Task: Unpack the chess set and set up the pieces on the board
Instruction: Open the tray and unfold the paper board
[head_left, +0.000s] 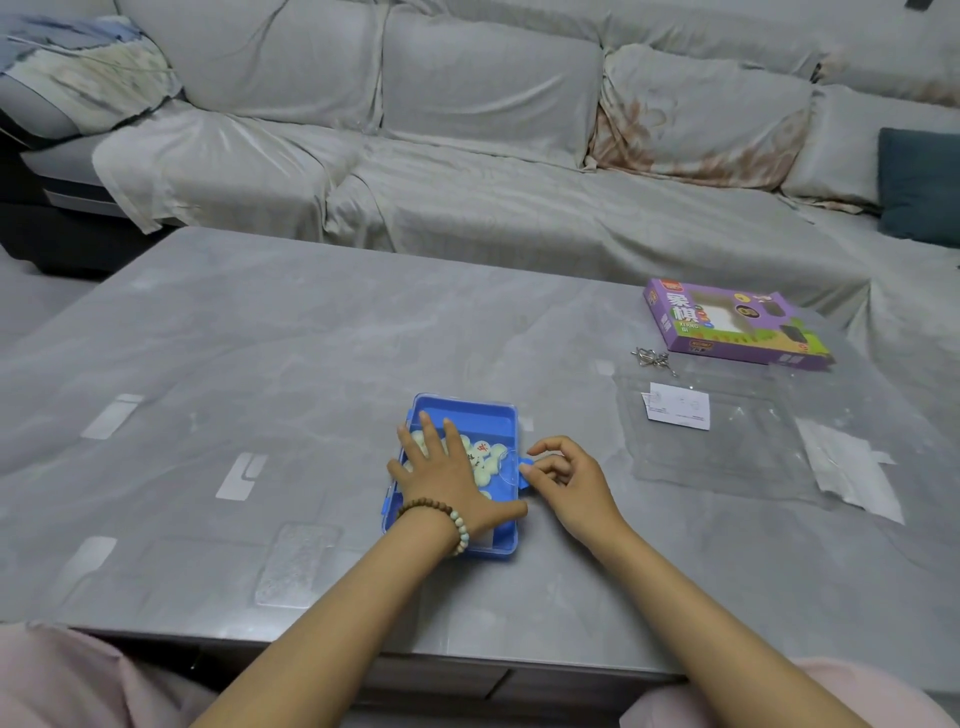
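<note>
The blue case (467, 410) lies flat on the table (311, 364), toward the middle of its near edge: a shallow plastic box with round cream pieces (485, 449) heaped inside, one marked in red. My left grip (447, 473) rests flat on top, fingers straight, while my right grip (571, 478) pinches the small blue latch (525, 470) on the case's right side. My left grip hides many pieces, and the characters on the others are too small to read.

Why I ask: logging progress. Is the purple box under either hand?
No: the purple box lies far right, apart; the left hand and right hand are at the blue case.
</note>
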